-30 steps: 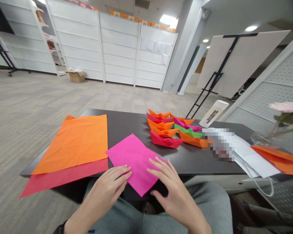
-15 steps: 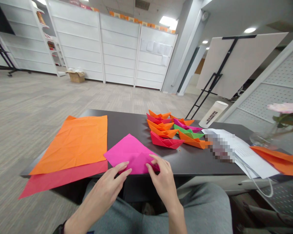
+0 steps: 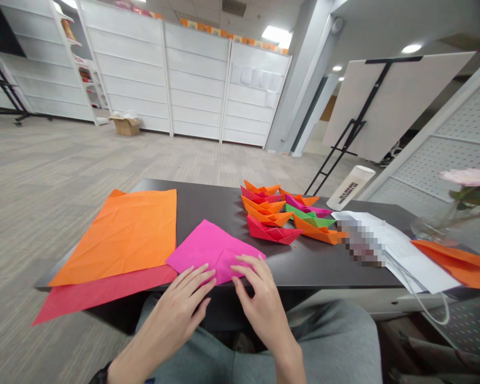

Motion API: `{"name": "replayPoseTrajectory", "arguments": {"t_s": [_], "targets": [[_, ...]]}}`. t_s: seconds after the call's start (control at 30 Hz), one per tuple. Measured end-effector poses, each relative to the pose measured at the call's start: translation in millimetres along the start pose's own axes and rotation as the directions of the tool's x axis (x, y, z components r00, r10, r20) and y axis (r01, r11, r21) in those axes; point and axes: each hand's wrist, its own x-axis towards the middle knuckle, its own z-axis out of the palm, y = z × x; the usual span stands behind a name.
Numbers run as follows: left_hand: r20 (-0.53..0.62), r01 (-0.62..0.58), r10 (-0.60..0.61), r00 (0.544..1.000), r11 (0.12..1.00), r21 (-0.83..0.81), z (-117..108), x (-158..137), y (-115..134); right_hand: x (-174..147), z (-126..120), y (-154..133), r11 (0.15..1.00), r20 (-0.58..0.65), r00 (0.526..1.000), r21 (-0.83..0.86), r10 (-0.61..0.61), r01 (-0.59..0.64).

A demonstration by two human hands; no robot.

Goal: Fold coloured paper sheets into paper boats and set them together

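A folded sheet of pink paper (image 3: 212, 245) lies on the dark table at its front edge, one corner pointing away from me. My left hand (image 3: 184, 298) rests its stretched fingertips on the paper's near left part, thumb apart. On the near right part lie the spread fingers of my right hand (image 3: 260, 290), its thumb by the front edge. Both hands are open and press on the paper without gripping it. Beyond my right hand stand several folded paper boats; a red boat (image 3: 274, 232) and an orange boat (image 3: 318, 230) are nearest.
Left of the pink paper lies an orange sheet (image 3: 124, 234) over a red sheet (image 3: 76, 301) that overhangs the table edge. White papers (image 3: 400, 250), a cable (image 3: 444, 309) and folded orange paper (image 3: 456, 264) are at right. A white cylinder (image 3: 350, 188) and a glass vase (image 3: 428, 226) stand behind.
The pink paper has turned slightly and shifted left. My right fingers have gone from a pinch at its right edge to lying spread on top; my left fingers have flattened on it.
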Motion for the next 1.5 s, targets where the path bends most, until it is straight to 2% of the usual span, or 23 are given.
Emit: {"name": "replayPoseTrajectory", "arguments": {"t_s": [0.2,0.37,0.63,0.7,0.8,0.9,1.0,1.1,1.17,1.23,1.37,1.5], "targets": [[0.029,-0.012,0.012,1.0,1.0,0.005,1,-1,5,-5,5,-15,0.997,0.269,0.962,-0.039,-0.048,0.06],[0.07,-0.022,0.026,0.997,0.998,-0.052,-7,-1,7,-2,2,-12,0.999,0.366,0.931,-0.03,-0.012,0.024],[0.13,-0.019,0.024,0.991,0.999,-0.034,-28,-14,-24,-2,-21,11,0.997,0.333,0.942,0.038,0.043,-0.06],[0.153,-0.048,0.054,0.987,0.998,-0.042,-31,-16,-31,-3,-21,12,0.996,0.325,0.944,0.051,0.049,-0.07],[0.123,-0.109,0.116,0.986,0.992,-0.064,-36,-14,-36,-3,-19,10,0.996,0.319,0.946,0.051,0.053,-0.073],[0.053,-0.106,0.11,0.992,0.992,-0.071,-39,-11,-35,-3,-19,7,0.996,0.335,0.941,0.059,0.049,-0.073],[-0.044,-0.013,0.011,0.999,0.998,-0.058,-42,-8,-30,-4,-19,3,0.995,0.35,0.936,0.079,0.033,-0.065],[-0.203,0.108,-0.117,0.972,0.993,-0.057,-41,-5,-20,-5,-19,-1,0.995,0.361,0.932,0.091,0.014,-0.05],[-0.267,0.155,-0.176,0.948,0.983,-0.099,-38,-3,-13,-5,-17,-3,0.995,0.365,0.931,0.094,0.003,-0.04],[-0.279,0.165,-0.2,0.939,0.976,-0.143,-32,-2,-5,-5,-16,-6,0.995,0.362,0.932,0.097,-0.007,-0.03],[-0.27,0.128,-0.16,0.949,0.983,-0.133,-19,-1,3,-5,-14,-10,0.996,0.355,0.935,0.089,-0.012,-0.021],[-0.19,0.088,-0.106,0.976,0.991,-0.099,-10,0,2,-4,-15,-12,0.996,0.352,0.936,0.08,0.001,-0.031]]}}
